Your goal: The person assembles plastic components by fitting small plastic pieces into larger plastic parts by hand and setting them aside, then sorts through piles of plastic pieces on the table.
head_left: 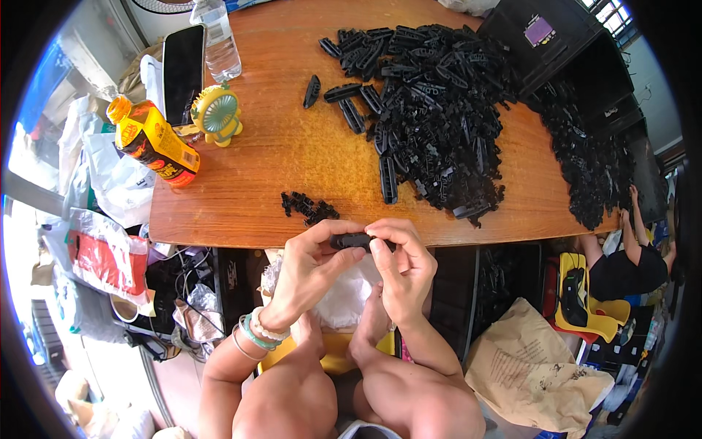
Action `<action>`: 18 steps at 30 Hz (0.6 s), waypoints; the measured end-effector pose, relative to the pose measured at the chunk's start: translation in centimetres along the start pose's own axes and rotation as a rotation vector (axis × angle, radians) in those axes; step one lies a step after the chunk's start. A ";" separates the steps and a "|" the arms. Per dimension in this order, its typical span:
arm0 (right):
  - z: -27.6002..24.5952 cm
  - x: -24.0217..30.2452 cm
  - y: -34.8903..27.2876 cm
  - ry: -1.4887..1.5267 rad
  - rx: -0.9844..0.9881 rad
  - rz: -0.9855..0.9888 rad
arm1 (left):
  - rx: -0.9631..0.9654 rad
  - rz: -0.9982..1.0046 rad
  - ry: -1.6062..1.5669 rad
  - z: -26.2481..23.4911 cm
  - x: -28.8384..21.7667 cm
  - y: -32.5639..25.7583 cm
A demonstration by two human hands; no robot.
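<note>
Between my two hands, just off the table's near edge, is a small black plastic part (349,241). The thumb and fingers of my left hand (311,267) grip its left end. My right hand (401,263) pinches at its right end; whether a second small piece is in those fingertips I cannot make out. Just beyond my left hand lies a little cluster of small black pieces (311,208). Farther off spreads a big heap of black plastic parts (439,117), long ribbed ones at the back and smaller bits nearer me.
The wooden table (256,175) carries a yellow bottle (157,146), a small fan (217,115), a phone (183,73) and a water bottle (219,44) at left. Black bins (556,44) stand back right beside another heap (578,161). A co-worker (629,263) sits far right. A paper bag (534,366) lies below.
</note>
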State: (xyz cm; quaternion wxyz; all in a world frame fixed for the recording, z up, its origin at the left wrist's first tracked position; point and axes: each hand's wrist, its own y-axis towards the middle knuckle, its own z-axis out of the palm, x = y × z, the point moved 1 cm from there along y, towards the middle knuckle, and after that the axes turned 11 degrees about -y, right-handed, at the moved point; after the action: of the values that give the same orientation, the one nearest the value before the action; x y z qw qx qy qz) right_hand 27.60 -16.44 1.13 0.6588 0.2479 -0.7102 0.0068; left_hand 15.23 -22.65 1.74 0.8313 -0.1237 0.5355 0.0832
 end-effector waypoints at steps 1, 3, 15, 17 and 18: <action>-0.1 -0.2 0.0 0.002 -0.021 -0.004 | -0.005 0.001 -0.020 0.1 0.0 0.0; -0.3 -0.6 0.1 -0.028 -0.021 -0.008 | -0.012 0.006 -0.038 0.1 -0.2 -0.2; -0.7 -0.9 0.0 -0.481 -0.068 -0.272 | -0.068 -0.066 -0.067 -0.7 -0.3 0.4; -0.8 -0.6 0.0 -0.491 -0.052 -0.348 | -0.100 -0.019 -0.018 -0.8 -0.2 0.5; -0.8 -0.3 0.0 -0.291 0.060 -0.033 | -0.102 -0.020 -0.019 -0.9 -0.2 0.5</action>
State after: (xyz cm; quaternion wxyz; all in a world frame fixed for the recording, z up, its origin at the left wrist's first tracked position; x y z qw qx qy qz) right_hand 28.37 -16.07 0.93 0.5413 0.2772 -0.7936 -0.0188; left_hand 14.24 -22.41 1.56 0.8297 -0.1704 0.5215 0.1032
